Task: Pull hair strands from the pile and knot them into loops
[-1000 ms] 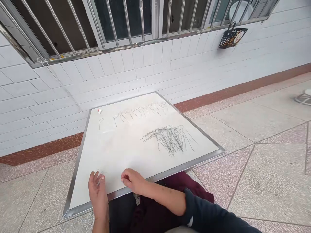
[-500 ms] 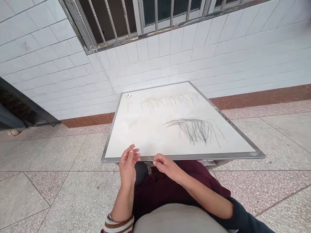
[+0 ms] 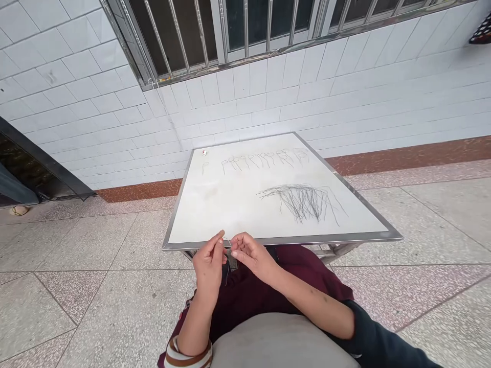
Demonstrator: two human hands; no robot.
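My left hand point(image 3: 209, 258), at the near left edge of a white table point(image 3: 230, 204) with a grey rim, is pinched on something small and tan at the fingertips. A thin light thread point(image 3: 227, 240) runs between the hands. Close beside it on the right, my right hand point(image 3: 251, 254) has its fingers curled, with thumb and forefinger by the thread; whether it grips the thread is too small to tell. Dark strands point(image 3: 307, 202) lie in a fringe-like bundle on the right part of the table, and a row of fine looped strands point(image 3: 264, 158) lies farther back.
A small white and red item point(image 3: 204, 153) sits at the table's far left corner. Behind the table stands a white tiled wall point(image 3: 249, 105) with a barred window point(image 3: 245, 30). A dark red cloth point(image 3: 303, 263) covers my lap below the near edge.
My hands have come closer together, the left moving right and the right slightly left. The left fingers have folded in. The view has shifted a little.
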